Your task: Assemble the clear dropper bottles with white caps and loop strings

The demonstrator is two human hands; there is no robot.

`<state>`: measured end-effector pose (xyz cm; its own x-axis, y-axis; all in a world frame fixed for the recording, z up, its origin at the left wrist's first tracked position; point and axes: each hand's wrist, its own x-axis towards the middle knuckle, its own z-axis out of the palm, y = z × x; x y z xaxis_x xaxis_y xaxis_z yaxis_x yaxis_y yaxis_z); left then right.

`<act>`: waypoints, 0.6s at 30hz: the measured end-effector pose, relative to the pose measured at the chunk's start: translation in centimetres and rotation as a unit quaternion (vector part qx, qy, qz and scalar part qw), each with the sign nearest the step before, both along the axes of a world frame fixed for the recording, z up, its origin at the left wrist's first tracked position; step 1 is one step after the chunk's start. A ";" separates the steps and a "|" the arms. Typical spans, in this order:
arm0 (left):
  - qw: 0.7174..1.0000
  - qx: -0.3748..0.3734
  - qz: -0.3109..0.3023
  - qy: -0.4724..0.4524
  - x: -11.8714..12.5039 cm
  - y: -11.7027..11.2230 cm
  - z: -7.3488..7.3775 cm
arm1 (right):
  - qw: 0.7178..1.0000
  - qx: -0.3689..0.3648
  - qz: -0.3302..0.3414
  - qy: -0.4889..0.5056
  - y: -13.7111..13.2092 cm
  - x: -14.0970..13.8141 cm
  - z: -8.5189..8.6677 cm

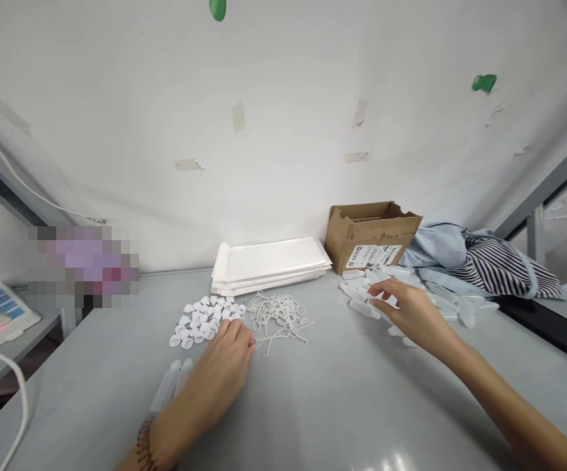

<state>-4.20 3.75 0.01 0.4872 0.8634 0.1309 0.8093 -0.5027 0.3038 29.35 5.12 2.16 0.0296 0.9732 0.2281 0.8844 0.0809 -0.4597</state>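
My left hand [229, 354] is at the near edge of a pile of small white caps [203, 320], its fingers curled together and pointing down. Its fingertips are hidden, so what they hold, if anything, cannot be made out. Just right of it lies a tangle of thin white cords [281, 314]. Two translucent plastic tubes [168, 384] lie side by side, partly behind my left wrist. My right hand [406, 311] reaches over a heap of translucent plastic tubes [362, 304], thumb and index finger apart, with a gap between them.
A stack of white padded envelopes [274, 260] lies against the wall, beside an opened cardboard box [376, 235]. Striped and light blue cloth [497, 261] is bunched at the right, above a black strip [553, 330]. A white device [3, 314] and cable stand on a side table at left.
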 end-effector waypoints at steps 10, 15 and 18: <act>0.983 0.013 0.084 -0.163 0.5 -1.7 1.1 | 0.991 0.004 0.075 -0.110 -0.4 -1.9 -2.6; 0.963 -0.024 0.122 -0.241 0.4 -1.9 1.5 | 0.989 0.038 0.096 -0.101 -1.0 -2.8 -2.6; 0.949 -0.048 0.124 -0.284 0.7 -2.1 1.3 | 0.995 0.043 0.093 -0.012 -1.8 -3.5 -1.8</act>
<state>-3.53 1.69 1.33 0.1418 0.9635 0.2269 0.5902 -0.2664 0.7620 25.88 3.30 0.39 -0.1559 0.9380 0.3095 0.8606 0.2828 -0.4235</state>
